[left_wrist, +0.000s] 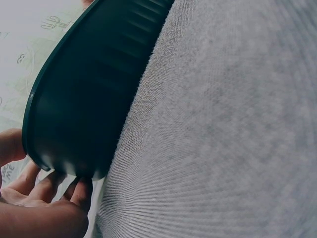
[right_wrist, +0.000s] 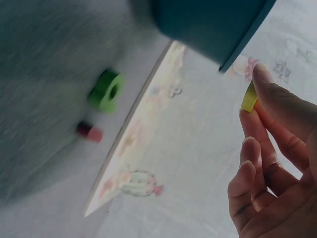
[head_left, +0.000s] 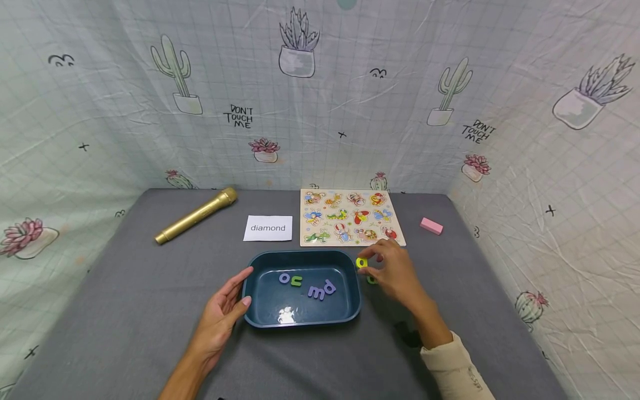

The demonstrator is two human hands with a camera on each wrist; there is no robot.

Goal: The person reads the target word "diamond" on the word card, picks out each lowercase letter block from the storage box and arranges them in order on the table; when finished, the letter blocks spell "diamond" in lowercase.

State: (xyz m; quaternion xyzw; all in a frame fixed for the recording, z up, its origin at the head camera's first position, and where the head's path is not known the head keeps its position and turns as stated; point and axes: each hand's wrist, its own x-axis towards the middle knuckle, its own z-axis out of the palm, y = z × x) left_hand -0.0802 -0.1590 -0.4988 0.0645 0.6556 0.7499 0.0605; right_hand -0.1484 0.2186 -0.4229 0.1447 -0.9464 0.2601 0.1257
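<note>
A dark blue tray [head_left: 302, 322] sits on the grey table, with purple letters "o" [head_left: 284, 278], "m" [head_left: 316, 293] and "d" [head_left: 329, 286] and a green "n" [head_left: 296, 281] inside. My left hand [head_left: 222, 311] grips its left end, thumb and fingers at the rim and wall, as the left wrist view [left_wrist: 47, 203] also shows. Just off the tray's right end, my right hand [head_left: 392, 272] pinches a small yellow letter [head_left: 361, 263] between thumb and fingertip. In the right wrist view, that letter [right_wrist: 249, 97] shows edge-on. Partly behind the right hand, a green letter [head_left: 371, 279] lies on the table.
A card reading "diamond" [head_left: 267, 228] lies behind the tray, beside a wooden insect puzzle board [head_left: 352, 218]. To the left lies a gold microphone [head_left: 196, 215]; at the far right is a pink block [head_left: 431, 225]. Printed cloth surrounds the table [head_left: 140, 311].
</note>
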